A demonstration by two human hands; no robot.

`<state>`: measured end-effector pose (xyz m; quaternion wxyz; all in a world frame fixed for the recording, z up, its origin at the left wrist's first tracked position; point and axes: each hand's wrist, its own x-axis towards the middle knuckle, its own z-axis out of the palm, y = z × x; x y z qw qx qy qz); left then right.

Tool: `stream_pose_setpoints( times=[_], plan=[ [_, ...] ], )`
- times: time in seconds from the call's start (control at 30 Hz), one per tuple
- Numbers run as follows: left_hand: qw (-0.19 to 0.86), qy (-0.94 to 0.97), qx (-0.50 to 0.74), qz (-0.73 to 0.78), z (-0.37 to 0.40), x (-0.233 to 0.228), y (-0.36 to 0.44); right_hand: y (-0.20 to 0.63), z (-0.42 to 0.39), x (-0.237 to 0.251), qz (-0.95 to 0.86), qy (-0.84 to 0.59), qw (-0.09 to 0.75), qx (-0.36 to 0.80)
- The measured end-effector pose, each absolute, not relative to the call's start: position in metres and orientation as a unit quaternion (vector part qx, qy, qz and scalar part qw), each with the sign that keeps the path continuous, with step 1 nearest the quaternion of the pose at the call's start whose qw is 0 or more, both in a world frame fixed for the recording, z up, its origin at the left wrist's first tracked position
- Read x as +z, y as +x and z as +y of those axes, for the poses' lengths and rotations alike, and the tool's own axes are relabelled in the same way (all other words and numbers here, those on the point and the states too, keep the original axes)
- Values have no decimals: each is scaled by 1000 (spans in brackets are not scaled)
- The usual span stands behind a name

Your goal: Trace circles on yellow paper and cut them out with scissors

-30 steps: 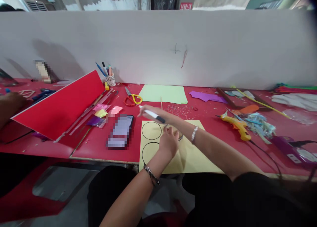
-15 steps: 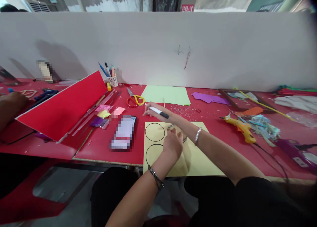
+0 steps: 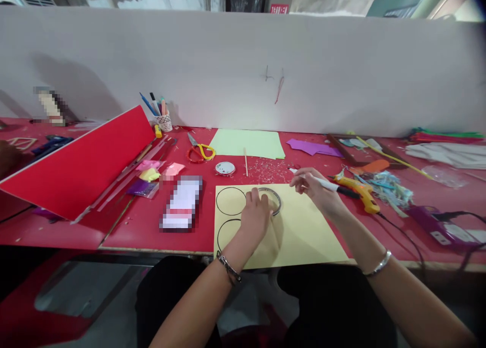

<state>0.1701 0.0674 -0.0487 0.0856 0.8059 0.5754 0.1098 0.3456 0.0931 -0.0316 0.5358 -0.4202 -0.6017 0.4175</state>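
My left hand point(image 3: 255, 217) lies on a yellow sheet of paper point(image 3: 307, 236), its fingers closed on the left edge of a thin round ring point(image 3: 279, 202), which looks like a tape roll. Part of the ring is under the fingers. To its left on the sheet are a drawn black circle point(image 3: 216, 202) and another, lower one partly covered by my hand. Above the sheet's right side, my right hand point(image 3: 317, 190) grips a white marker point(image 3: 326, 184) with a black end. Its white tip points left.
A small round white disc point(image 3: 225, 168) and a thin stick point(image 3: 245, 162) lie behind the sheet, near scissors point(image 3: 205, 152). A phone point(image 3: 182, 204) is on the left, beside a leaning red board point(image 3: 87, 161). Right stands a yellow glue gun point(image 3: 359, 190) with its cord.
My right hand has moved right with the marker, away from above the left side. The white disc now shows where that hand was. My left hand stays at the ring. The view shifted slightly.
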Motion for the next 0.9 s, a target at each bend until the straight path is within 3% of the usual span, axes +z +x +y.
stream_pose_setpoints(
  times=[0.27, 0.7, 0.9],
  plan=[
    [52, 764, 171, 620, 66, -60, 161, 314, 154, -11, -669, -394, 439, 453],
    [30, 714, 204, 669, 60, -70, 165, 273, 206, -24, -737, -388, 304, 463],
    [47, 722, 129, 679, 63, -61, 166, 268, 206, -33, -759, -369, 256, 471]
  ],
)
